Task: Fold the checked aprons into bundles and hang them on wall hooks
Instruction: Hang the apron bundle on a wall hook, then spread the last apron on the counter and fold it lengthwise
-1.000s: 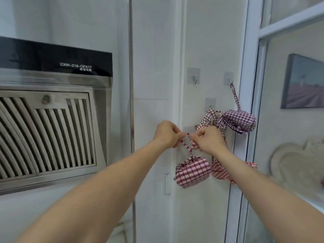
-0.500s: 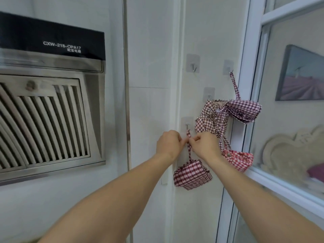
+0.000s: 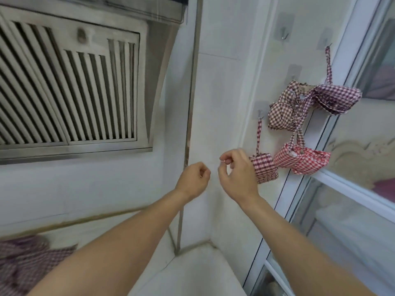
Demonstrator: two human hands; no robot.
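We find the dark-red checked bundle [image 3: 264,167] hanging from its hook [image 3: 259,114], strap [image 3: 258,135] vertical, bundle lowermost. Both hands, left [image 3: 193,180] and right [image 3: 237,175], are loosely curled and hold nothing.

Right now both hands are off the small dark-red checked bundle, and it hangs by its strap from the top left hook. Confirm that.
Not quite. The head view shows the small dark-red checked bundle hanging by its strap from the lowest hook, not the top left hook, which holds nothing. The rest stands: the left hand and the right hand hold nothing.
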